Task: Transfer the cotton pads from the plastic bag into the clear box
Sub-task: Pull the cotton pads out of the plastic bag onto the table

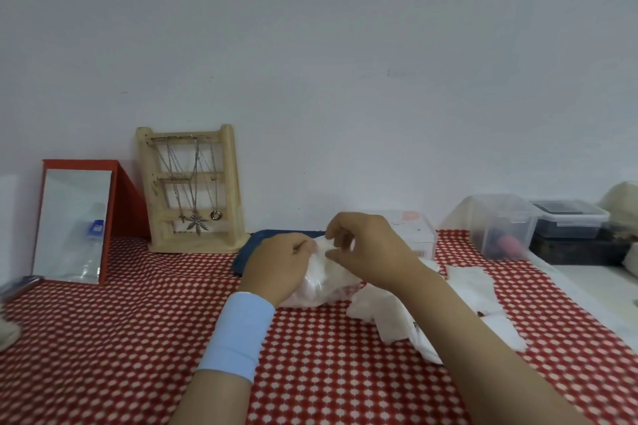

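Far left of the plastic bag, a red-framed mirror leaned at the back of the red-and-white tablecloth. A wooden jewellery stand hung with necklaces stood nearer the bag, also to its left and further back. A dark blue cloth lay just behind the bag's left end.

The left hand, with a light blue wristband below it, gripped the bag's upper left side, fingers curled into the plastic. The bag lay on the tablecloth, white inside; I could not make out single pads. The right hand met it at the bag's top, thumb and curled fingers pinching the plastic, so both hands were together on the bag.

The clear box stood just behind the bag, partly hidden by the right hand. White square sheets lay to the bag's right, some under the right forearm. Further right and back stood a clear lidded tub, then a dark tub.
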Demonstrator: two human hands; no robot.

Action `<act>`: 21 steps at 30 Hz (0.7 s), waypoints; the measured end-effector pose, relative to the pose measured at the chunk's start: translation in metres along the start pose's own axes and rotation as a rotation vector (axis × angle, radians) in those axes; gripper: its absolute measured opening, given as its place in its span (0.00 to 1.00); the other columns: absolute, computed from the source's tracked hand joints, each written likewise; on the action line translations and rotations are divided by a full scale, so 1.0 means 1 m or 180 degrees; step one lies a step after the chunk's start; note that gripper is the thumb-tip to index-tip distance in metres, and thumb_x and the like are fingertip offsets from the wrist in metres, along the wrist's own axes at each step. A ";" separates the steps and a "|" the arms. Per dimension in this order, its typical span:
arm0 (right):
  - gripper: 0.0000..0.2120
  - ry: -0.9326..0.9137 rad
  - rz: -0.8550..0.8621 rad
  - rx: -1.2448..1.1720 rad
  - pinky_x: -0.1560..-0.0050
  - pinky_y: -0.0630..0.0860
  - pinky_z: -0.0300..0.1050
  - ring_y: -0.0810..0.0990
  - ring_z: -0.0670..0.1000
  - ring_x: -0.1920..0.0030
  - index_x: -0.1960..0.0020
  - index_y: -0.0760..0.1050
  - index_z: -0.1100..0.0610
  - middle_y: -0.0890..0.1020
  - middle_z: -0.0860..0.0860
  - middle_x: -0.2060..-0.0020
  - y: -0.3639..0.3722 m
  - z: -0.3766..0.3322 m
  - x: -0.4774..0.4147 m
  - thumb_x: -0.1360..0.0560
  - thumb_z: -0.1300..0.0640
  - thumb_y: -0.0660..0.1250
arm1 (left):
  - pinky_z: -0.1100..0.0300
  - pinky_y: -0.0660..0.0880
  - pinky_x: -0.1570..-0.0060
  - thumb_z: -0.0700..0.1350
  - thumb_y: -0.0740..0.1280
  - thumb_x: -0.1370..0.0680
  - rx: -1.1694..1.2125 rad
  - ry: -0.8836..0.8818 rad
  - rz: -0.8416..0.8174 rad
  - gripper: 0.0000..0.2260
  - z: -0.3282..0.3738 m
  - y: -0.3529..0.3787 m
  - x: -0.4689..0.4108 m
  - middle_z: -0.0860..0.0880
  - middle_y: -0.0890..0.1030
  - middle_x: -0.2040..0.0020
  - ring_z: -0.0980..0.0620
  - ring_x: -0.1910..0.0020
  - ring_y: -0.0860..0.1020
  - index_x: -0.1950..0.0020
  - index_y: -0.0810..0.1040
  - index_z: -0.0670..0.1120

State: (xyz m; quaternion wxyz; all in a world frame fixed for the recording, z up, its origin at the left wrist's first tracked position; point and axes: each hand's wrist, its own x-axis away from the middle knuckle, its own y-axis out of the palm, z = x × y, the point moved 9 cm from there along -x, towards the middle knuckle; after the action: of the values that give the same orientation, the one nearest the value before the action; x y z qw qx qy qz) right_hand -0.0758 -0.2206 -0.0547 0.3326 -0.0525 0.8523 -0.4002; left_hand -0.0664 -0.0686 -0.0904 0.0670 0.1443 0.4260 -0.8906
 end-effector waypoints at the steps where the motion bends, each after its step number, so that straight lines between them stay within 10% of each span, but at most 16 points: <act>1: 0.10 -0.0133 -0.0183 0.0169 0.51 0.79 0.41 0.79 0.42 0.56 0.48 0.81 0.49 0.81 0.43 0.55 0.008 -0.007 0.001 0.28 0.59 0.74 | 0.62 0.73 0.54 0.50 0.58 0.15 0.0112 -0.0024 0.0042 0.13 -0.002 -0.001 -0.001 0.59 0.83 0.52 0.58 0.51 0.79 0.45 0.83 0.54; 8: 0.32 -0.0268 -0.0848 0.1047 0.40 0.74 0.41 0.75 0.49 0.34 0.25 0.68 0.48 0.70 0.43 0.27 0.053 -0.014 0.005 0.26 0.61 0.71 | 0.62 0.73 0.46 0.50 0.58 0.15 0.0823 0.0007 0.0271 0.14 -0.006 -0.014 -0.003 0.60 0.84 0.47 0.59 0.46 0.79 0.43 0.83 0.54; 16: 0.15 -0.0535 -0.0580 0.1454 0.63 0.69 0.45 0.82 0.56 0.55 0.43 0.80 0.55 0.79 0.50 0.47 0.060 -0.030 -0.008 0.29 0.64 0.68 | 0.55 0.74 0.35 0.54 0.62 0.16 0.1738 -0.0092 -0.0224 0.11 -0.029 -0.005 -0.003 0.59 0.82 0.38 0.56 0.34 0.77 0.39 0.82 0.59; 21: 0.23 -0.0530 -0.0729 0.1693 0.58 0.71 0.43 0.81 0.53 0.49 0.31 0.74 0.52 0.76 0.46 0.35 0.074 -0.035 -0.010 0.25 0.58 0.70 | 0.49 0.67 0.25 0.55 0.79 0.33 0.2539 -0.0228 -0.1010 0.44 -0.039 0.012 0.010 0.57 0.71 0.27 0.55 0.27 0.71 0.20 0.62 0.58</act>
State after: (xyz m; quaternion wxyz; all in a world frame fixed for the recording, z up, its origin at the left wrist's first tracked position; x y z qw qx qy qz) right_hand -0.0763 -0.1443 -0.0864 0.3561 -0.0920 0.6758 -0.6387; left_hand -0.0649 -0.0456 -0.1257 -0.1171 0.0606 0.0626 -0.9893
